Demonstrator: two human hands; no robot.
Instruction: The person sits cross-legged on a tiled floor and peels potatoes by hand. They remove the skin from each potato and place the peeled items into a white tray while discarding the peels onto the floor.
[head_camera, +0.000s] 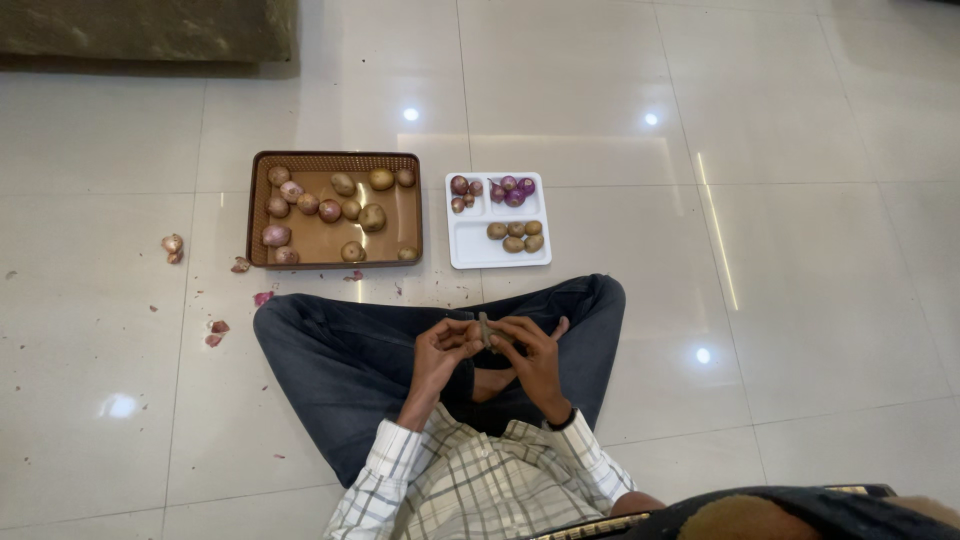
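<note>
Meeting over the crossed legs, left hand (445, 345) and right hand (530, 350) share a clamped grip on a small potato (486, 330).

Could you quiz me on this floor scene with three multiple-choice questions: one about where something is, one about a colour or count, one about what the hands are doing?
1. Where does the white compartment plate lie relative to the brown tray?
A. To its right, on the floor
B. Inside it
C. On the person's lap

2. How many potatoes lie in the plate's middle compartment?
A. One
B. Four
C. Ten

3. What are the left hand and right hand doing?
A. Resting flat on the floor
B. Together holding a small dark item over the lap
C. Reaching into the tray

Answers: 1 A, the plate sits beside the tray's right edge. 2 B, four small brown potatoes show there, below the purple onions. 3 B, both hands meet around the item above the crossed legs.
</note>
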